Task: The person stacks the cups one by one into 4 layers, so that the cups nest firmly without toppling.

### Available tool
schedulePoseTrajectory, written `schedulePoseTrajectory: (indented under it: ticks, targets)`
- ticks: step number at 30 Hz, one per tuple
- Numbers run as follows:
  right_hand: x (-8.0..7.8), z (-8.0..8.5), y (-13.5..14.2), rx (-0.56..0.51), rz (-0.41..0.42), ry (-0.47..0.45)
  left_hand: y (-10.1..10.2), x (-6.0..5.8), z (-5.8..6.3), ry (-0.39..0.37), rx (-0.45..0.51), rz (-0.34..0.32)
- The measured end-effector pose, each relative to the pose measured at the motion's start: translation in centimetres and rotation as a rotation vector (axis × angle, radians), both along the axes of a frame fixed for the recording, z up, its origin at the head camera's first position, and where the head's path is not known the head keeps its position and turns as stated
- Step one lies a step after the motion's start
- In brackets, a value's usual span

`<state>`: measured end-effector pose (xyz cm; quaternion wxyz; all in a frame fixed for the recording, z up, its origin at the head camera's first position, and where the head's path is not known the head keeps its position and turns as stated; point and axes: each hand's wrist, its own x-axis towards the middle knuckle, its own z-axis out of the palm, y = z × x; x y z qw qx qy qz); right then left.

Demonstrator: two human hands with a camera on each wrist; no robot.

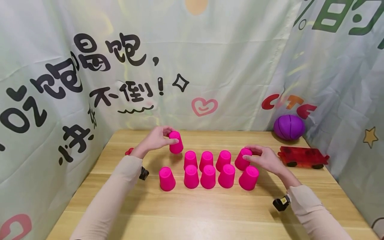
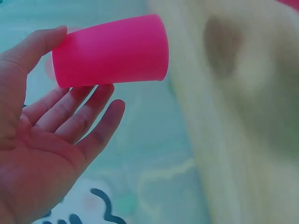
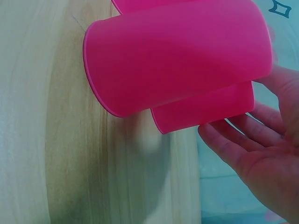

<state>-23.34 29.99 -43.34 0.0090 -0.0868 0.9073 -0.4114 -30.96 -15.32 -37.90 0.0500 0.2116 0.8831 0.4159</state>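
My left hand [image 1: 159, 138] pinches an upside-down pink cup [image 1: 175, 142] between thumb and fingers, behind the other cups. In the left wrist view this cup [image 2: 112, 51] is clear of the table, its open end toward the wood. My right hand [image 1: 265, 158] grips the upside-down pink cup [image 1: 243, 159] at the right end of the back row. A front-row cup [image 3: 182, 56] partly hides that held cup [image 3: 205, 109] in the right wrist view. More upside-down pink cups stand between the hands in two rows, including a back-row cup [image 1: 206, 160] and the left front cup [image 1: 167, 179].
A purple ball [image 1: 289, 127] sits at the back right corner of the wooden table [image 1: 192, 213]. In front of it lies a red toy car [image 1: 303, 157]. A small red object [image 1: 129, 151] shows behind the left wrist. Printed cloth [image 1: 234, 66] hangs around the table.
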Motion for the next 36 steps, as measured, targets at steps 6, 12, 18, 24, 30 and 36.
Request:
schedulePoseTrajectory:
  ticks: [6, 12, 18, 24, 30, 36]
  targets:
    - [0.1, 0.1, 0.1, 0.017, -0.009, 0.004, 2.4, -1.7, 1.5, 0.003, -0.026, 0.012]
    - [0.1, 0.1, 0.3, 0.029, -0.003, 0.020, 4.6, -3.3, 2.2, 0.023, -0.008, 0.019]
    - [0.1, 0.0, 0.5, 0.033, -0.001, 0.021, 6.6, -4.4, 2.2, -0.011, -0.018, 0.026]
    - [0.1, 0.1, 0.5, 0.028, -0.002, 0.019, 8.3, -5.4, 1.4, -0.033, -0.010, 0.027]
    - [0.0, 0.1, 0.6, 0.029, -0.003, 0.028, 9.2, -6.1, 0.7, -0.087, 0.016, 0.047]
    - [-0.1, -0.1, 0.2, 0.043, 0.004, 0.024, 9.2, -6.9, -0.7, -0.122, 0.002, 0.082]
